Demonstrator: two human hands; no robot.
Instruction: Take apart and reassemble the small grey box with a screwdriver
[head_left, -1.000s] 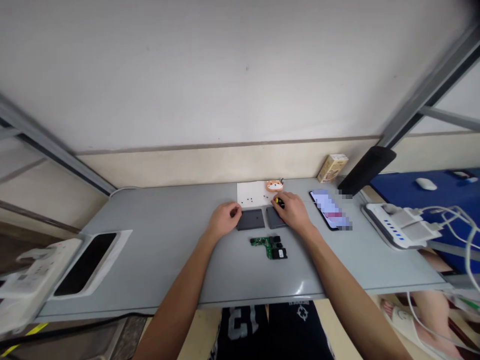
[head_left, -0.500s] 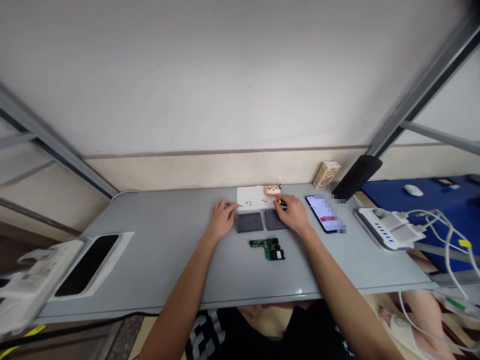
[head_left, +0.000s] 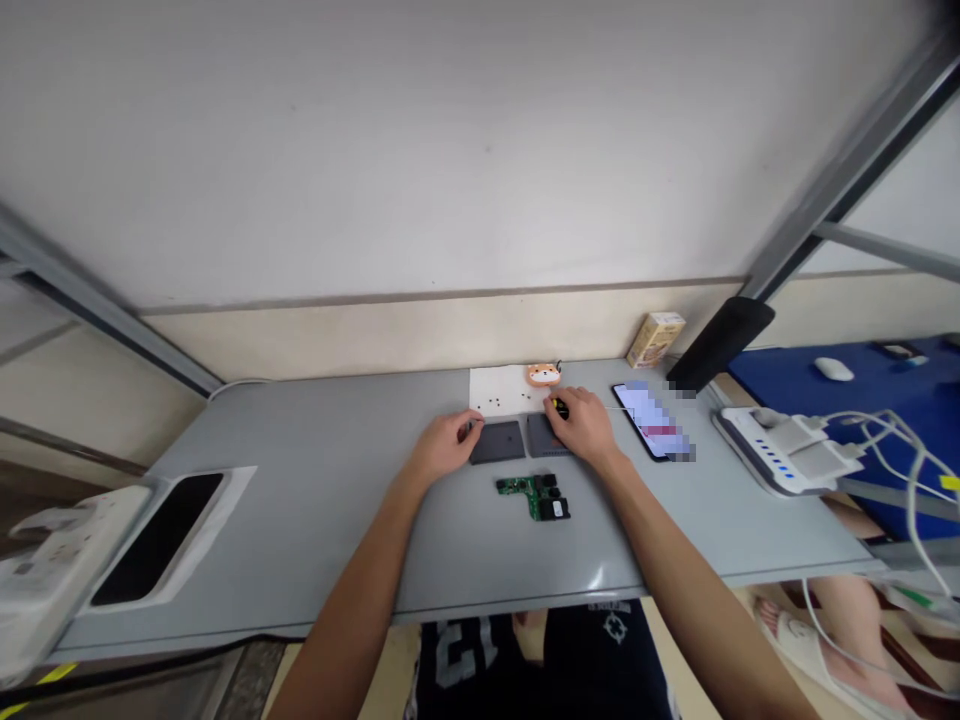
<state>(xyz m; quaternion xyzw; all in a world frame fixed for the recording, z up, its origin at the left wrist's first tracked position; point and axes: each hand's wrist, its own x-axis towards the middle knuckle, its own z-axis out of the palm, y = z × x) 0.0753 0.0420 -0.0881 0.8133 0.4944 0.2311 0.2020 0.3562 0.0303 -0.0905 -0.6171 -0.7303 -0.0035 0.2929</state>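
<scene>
My left hand (head_left: 444, 445) is closed at the upper left corner of a dark flat case half (head_left: 498, 443), its thumb and fingertips together; what they pinch, if anything, is too small to name. My right hand (head_left: 581, 425) is closed round a small screwdriver (head_left: 560, 407) with a yellow and black handle, over a second dark case half (head_left: 541, 437). Behind both lies a white sheet (head_left: 496, 380) bearing several tiny dark screws and an orange and white animal-face item (head_left: 542, 374). A green circuit board (head_left: 534, 491) rests nearer the front edge.
A lit phone (head_left: 651, 422) lies right of my right hand, with a small box (head_left: 655, 340) and a dark upright object (head_left: 720, 346) behind. A power strip (head_left: 776, 452) with cables stands at right. Another phone (head_left: 159, 540) is at far left; a person's leg shows lower right.
My left hand has moved from the sheet's lower left corner down to the left case half, its fingers drawn together. My right hand stays with the screwdriver. The view has shifted slightly.
</scene>
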